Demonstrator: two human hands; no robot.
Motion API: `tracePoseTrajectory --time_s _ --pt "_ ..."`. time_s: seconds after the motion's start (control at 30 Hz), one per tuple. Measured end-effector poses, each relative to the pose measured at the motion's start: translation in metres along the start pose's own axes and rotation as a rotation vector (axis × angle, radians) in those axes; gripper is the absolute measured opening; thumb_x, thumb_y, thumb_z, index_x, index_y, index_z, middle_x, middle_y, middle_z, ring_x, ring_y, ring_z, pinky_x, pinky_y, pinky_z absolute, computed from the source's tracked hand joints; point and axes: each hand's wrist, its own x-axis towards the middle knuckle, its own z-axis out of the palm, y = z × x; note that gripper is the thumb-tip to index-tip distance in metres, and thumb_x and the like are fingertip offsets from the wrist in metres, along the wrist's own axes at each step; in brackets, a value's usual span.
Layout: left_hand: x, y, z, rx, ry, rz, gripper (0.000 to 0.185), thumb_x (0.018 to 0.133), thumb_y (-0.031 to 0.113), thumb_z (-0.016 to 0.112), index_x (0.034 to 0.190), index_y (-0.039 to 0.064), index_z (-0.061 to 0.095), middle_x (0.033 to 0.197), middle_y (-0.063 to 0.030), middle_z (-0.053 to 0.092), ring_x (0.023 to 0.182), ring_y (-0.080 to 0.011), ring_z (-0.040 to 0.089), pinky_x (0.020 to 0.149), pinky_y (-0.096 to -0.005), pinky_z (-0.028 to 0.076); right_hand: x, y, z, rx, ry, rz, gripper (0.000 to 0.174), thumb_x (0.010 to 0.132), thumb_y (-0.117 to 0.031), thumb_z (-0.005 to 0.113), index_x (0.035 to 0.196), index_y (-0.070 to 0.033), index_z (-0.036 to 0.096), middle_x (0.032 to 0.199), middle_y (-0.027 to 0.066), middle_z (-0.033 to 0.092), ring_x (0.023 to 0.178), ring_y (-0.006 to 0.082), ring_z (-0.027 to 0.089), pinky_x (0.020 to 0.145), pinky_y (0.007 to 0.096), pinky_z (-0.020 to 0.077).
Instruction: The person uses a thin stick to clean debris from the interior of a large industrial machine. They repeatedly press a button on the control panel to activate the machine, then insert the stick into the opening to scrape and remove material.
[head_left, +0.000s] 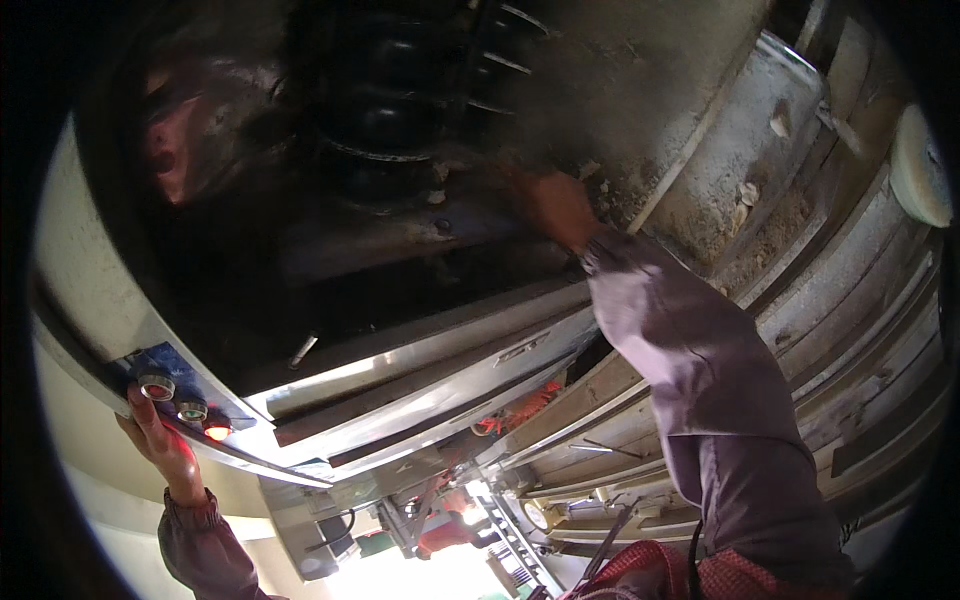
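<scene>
My left hand (166, 448) is at the lower left, with a fingertip at a red push button (157, 387) on a blue control panel (169, 360). Beside that button are a green push button (192, 410) and a lit red lamp (217, 433). My right hand (559, 206), blurred, reaches into the dark interior of a machine near the centre; its fingers are hidden in shadow and blur. Left of it lie dark rounded metal forms (386, 120) with shiny edges, and small pale lumps (436, 196) close by.
Metal ledges (450, 352) run below the machine opening. A dusty metal tray (727, 165) with pale fragments is at the upper right, with a round pale object (921, 165) beyond it. A red coiled cable (525, 409) hangs lower down.
</scene>
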Motion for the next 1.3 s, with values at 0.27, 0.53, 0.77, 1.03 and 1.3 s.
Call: tracePoseTrajectory --time_s 0.27,0.53,0.77,1.03,1.3 --pt "-0.015 -0.002 -0.003 -0.031 0.054 0.02 0.07 0.102 0.045 0.056 0.146 -0.005 0.036 0.134 -0.0163 0.052 0.113 -0.0228 0.056 0.097 -0.0348 0.048 -0.064 -0.018 -0.063 0.084 0.126 -0.051 0.053 0.088 -0.004 0.061 0.14 -0.015 0.057 0.086 0.0185 0.069 0.074 0.0383 0.068 0.061 0.0475 0.0535" --pt "-0.012 -0.026 -0.04 -0.033 0.033 -0.027 0.059 0.103 0.043 0.055 0.133 -0.008 0.049 0.125 -0.0168 0.059 0.104 -0.0209 0.061 0.09 -0.0353 0.052 -0.08 -0.033 -0.062 0.136 0.266 -0.058 0.052 0.084 0.003 0.063 0.134 -0.01 0.062 0.089 0.0176 0.07 0.074 0.0384 0.069 0.061 0.0449 0.0546" --pt "-0.014 -0.015 -0.015 -0.009 0.163 -0.028 0.056 0.101 0.046 0.057 0.121 -0.007 0.057 0.113 -0.0147 0.063 0.098 -0.0212 0.061 0.085 -0.0354 0.053 -0.082 -0.048 -0.063 0.188 0.159 0.121 0.051 0.081 0.005 0.061 0.131 -0.008 0.063 0.082 0.0165 0.069 0.071 0.0357 0.069 0.059 0.0449 0.0528" --pt "-0.008 -0.005 -0.005 -0.034 0.06 -0.017 0.065 0.1 0.044 0.062 0.139 -0.006 0.045 0.133 -0.0182 0.054 0.119 -0.0239 0.054 0.104 -0.0381 0.044 -0.035 -0.027 -0.065 0.015 0.245 0.261 0.046 0.086 -0.008 0.065 0.132 -0.006 0.061 0.074 0.0213 0.066 0.068 0.041 0.067 0.057 0.0486 0.0523" --pt "-0.01 0.007 0.023 0.124 -0.076 0.231 0.065 0.097 0.041 0.068 0.141 -0.003 0.049 0.133 -0.018 0.057 0.121 -0.0267 0.055 0.102 -0.0341 0.043 -0.079 -0.054 -0.087 0.073 0.098 0.139 0.05 0.084 0.0 0.059 0.132 -0.015 0.066 0.077 0.0225 0.065 0.067 0.0424 0.064 0.057 0.0503 0.0487"
